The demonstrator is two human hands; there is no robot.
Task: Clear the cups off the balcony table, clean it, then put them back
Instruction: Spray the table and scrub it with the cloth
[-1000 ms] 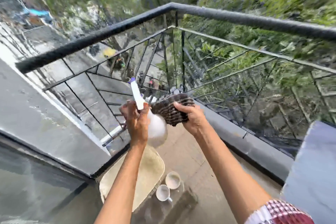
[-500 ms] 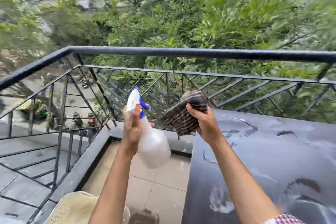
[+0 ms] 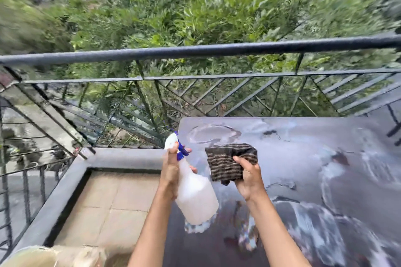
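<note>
A dark, glossy balcony table (image 3: 303, 158) with pale smears and ring marks fills the right half of the head view. My left hand (image 3: 171, 171) grips the neck of a white spray bottle (image 3: 195, 197) with a blue trigger, held over the table's left edge. My right hand (image 3: 249, 178) holds a folded brown striped cloth (image 3: 227, 162) just above the tabletop, right of the bottle. No cups are in view.
A black metal railing (image 3: 195, 52) runs behind and to the left of the table, with trees beyond. Beige floor tiles (image 3: 112, 206) lie left of the table, bordered by a grey kerb (image 3: 121, 158). A cream seat (image 3: 43, 256) shows at the bottom left corner.
The view has swung right and down from the floor, where two cups stood, onto the table. Both hands now hold the bottle and cloth over the table's left part.
</note>
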